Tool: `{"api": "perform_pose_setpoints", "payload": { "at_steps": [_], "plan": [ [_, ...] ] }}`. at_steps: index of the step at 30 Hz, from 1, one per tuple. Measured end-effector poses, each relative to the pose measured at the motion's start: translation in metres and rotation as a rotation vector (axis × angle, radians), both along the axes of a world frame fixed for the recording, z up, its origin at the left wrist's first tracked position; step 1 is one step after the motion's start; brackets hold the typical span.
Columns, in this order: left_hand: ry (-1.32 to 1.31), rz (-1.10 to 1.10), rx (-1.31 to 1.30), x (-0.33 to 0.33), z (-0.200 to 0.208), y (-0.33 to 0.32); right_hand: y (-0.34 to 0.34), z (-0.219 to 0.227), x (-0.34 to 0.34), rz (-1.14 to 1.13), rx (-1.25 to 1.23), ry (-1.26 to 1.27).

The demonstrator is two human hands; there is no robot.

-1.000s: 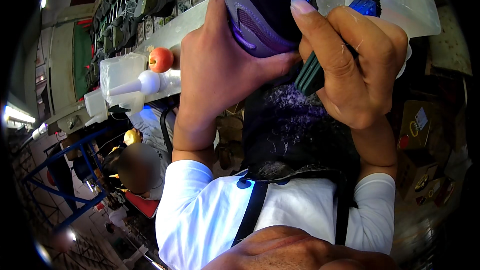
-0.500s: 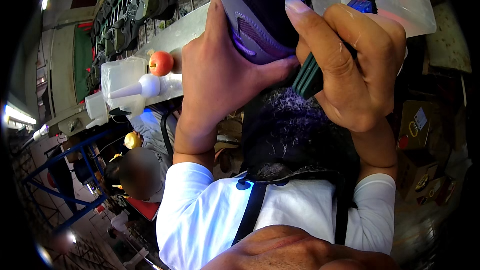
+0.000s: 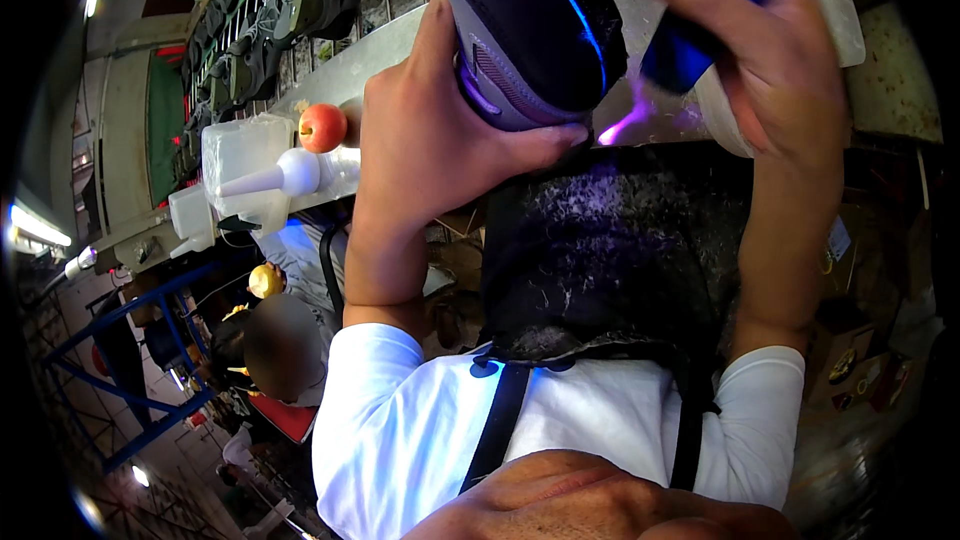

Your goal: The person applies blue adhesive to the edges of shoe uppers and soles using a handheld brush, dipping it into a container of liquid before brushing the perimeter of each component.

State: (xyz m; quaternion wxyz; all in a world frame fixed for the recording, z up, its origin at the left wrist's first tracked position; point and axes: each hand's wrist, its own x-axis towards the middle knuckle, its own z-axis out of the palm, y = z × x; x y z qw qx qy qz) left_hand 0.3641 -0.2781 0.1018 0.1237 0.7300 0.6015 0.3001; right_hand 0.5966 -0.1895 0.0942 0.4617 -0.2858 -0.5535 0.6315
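My left hand (image 3: 430, 130) is closed round a shoe (image 3: 520, 50) at the top middle, its thumb along the shoe's lower end. The shoe has a grey-purple side with a small mesh patch and a dark part crossed by a bright blue line. To the right of the shoe and apart from it, my right hand (image 3: 775, 60) is closed on a blue block-shaped tool (image 3: 705, 25). Motion blurs the tool and fingertips; whether the fingertips pinch anything else I cannot make out.
A metal bench (image 3: 640, 120) runs beneath the shoe. On its left are an apple (image 3: 323, 128), a white nozzle bottle (image 3: 295, 172) and a clear plastic box (image 3: 225, 145). Shoes (image 3: 325, 0) fill a rack behind. Another person (image 3: 285, 340) is at lower left; cardboard boxes (image 3: 840, 345) stand lower right.
My right hand has drawn away from the shoe, to the right and up, taking the blue tool along. The shoe has turned slightly in my left hand, and more of the blue line shows.
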Motion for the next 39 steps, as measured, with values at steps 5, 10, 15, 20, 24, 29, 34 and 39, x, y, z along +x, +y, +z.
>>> {"api": "perform_pose_setpoints", "payload": {
  "at_steps": [5, 10, 15, 20, 24, 29, 34, 39],
  "plan": [
    [0.061, -0.076, -0.046, -0.02, 0.003, 0.003, 0.008, -0.023, -0.006, 0.244, -0.309, -0.024],
    [-0.017, -0.119, -0.113, -0.033, 0.001, 0.013, -0.011, -0.05, -0.005, 0.104, 0.076, -0.295],
    [0.009, -0.146, -0.098, -0.032, 0.002, 0.018, -0.012, 0.009, 0.031, -0.112, 0.463, -0.577],
    [0.039, -0.053, -0.085, -0.026, 0.006, 0.012, -0.052, 0.038, 0.026, -0.25, 1.039, -0.851],
    [-0.008, -0.035, -0.076, -0.021, 0.005, 0.005, -0.059, 0.009, 0.01, -0.286, 1.123, -0.602],
    [-0.026, -0.02, -0.088, -0.023, 0.0, 0.005, -0.066, 0.013, 0.028, -0.276, 0.692, -0.486],
    [-0.218, -0.027, -0.176, -0.025, -0.01, -0.002, -0.082, -0.006, 0.108, 0.178, 0.494, -0.987],
    [-0.309, 0.013, -0.244, -0.027, -0.012, -0.009, -0.15, -0.123, 0.156, 0.659, 0.228, -1.354]
  ]
}}
